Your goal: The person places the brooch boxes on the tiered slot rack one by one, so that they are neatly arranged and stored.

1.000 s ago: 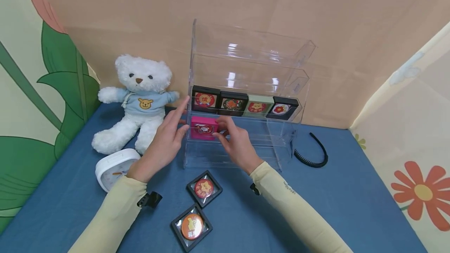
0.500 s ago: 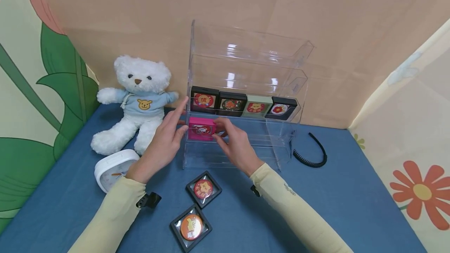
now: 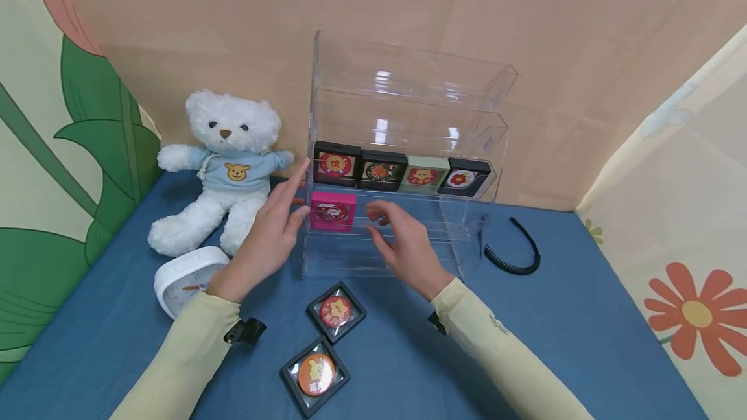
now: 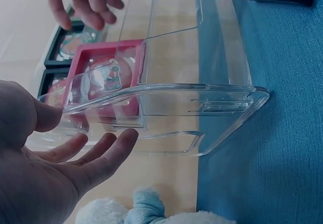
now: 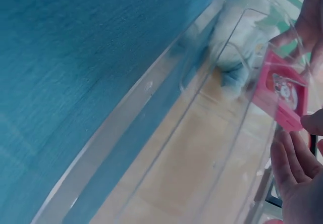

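In the head view a clear stepped display rack [image 3: 311,115] stands upright at the back of the table. A pink square box frame [image 3: 332,210] with a round badge sits at the left end of one of its lower shelves. My left hand [image 3: 262,248] rests along the rack's left side panel, fingers extended; the left wrist view shows thumb and fingers [image 4: 108,161] on either side of that panel's edge. Just right of the pink frame hovers my right hand [image 3: 408,245], loosely bent and holding nothing. One shelf up, several framed badges [image 3: 382,170] stand in a row, mostly black and one pale green.
Two black diamond-turned badge frames [image 3: 336,311] lie in front of the rack on the blue cloth [image 3: 572,316]. Left of the rack are a white teddy bear [image 3: 236,148] and a white clock [image 3: 187,284]. A black coiled cord [image 3: 519,263] lies at the right.
The right hand has let go of the pink frame and drawn back slightly to the right. The frame stays on its shelf, a little further left than a second ago. The left hand keeps its place.
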A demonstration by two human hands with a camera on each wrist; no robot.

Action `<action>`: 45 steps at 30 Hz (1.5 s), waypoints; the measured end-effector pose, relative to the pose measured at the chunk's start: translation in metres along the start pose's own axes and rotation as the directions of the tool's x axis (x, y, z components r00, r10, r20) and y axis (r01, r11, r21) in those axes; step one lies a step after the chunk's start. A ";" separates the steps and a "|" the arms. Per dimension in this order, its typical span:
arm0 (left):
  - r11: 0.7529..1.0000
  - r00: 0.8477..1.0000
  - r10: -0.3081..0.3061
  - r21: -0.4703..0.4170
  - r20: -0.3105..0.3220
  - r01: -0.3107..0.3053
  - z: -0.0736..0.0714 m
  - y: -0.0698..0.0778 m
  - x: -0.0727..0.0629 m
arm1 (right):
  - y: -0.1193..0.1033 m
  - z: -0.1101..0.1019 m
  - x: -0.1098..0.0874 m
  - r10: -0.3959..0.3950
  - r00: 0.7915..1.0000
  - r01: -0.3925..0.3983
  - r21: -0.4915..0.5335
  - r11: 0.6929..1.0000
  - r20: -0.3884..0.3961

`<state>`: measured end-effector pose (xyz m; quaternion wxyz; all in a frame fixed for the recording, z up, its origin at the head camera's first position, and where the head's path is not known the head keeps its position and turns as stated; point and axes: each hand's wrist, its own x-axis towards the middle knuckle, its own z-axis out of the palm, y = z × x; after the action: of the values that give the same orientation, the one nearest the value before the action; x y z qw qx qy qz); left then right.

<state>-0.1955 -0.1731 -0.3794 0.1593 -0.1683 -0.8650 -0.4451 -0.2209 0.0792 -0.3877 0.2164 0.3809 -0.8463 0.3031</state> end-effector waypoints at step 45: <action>1.000 1.000 0.001 0.001 0.000 -0.001 0.000 0.000 0.000 | -0.006 -0.020 -0.081 0.109 0.882 -0.233 0.223 0.947 0.458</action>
<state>-0.1952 -0.1732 -0.3788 0.1598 -0.1688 -0.8651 -0.4444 -0.1634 0.1310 -0.4188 -0.0623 0.3885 -0.8541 0.3401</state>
